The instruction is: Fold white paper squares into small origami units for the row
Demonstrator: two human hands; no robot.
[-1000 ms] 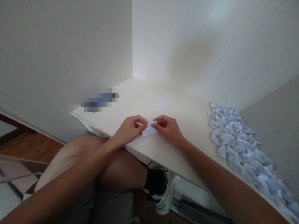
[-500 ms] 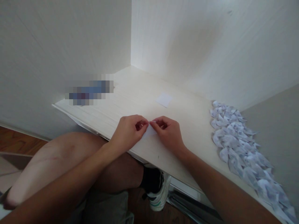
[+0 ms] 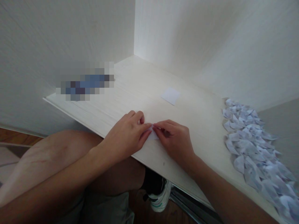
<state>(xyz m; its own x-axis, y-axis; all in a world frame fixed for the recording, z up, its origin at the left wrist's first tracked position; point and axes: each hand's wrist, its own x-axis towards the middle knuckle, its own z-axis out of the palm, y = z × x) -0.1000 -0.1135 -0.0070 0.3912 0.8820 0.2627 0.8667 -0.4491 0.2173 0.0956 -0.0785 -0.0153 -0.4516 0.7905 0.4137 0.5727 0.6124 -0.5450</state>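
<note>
Closest to me are my bent leg and the dark grey-green cloth at the bottom, with my left forearm crossing above the leg. Down past them, below the table's near edge, I see my black sock and my white shoe over the dark brown floor. Beyond that edge, over the pale table, my two hands meet. My left hand has thumb and forefinger closed on the left side of a small white paper, its other fingers bent above the tabletop. My right hand pinches the top of the same paper between thumb and forefinger, the remaining fingers curled inward; the tips of both hands come together there. Most of the paper is hidden by my fingers, with a pale patch showing between and below them, so I cannot tell how it is folded or whether it touches the table. Off to my right, a long heap of folded white papers runs along the table's side. Past my hands, a flat white sheet lies alone on the tabletop. Toward the far left, a pixelated blue object rests beside the left wall, which meets the white back wall in a corner.
</note>
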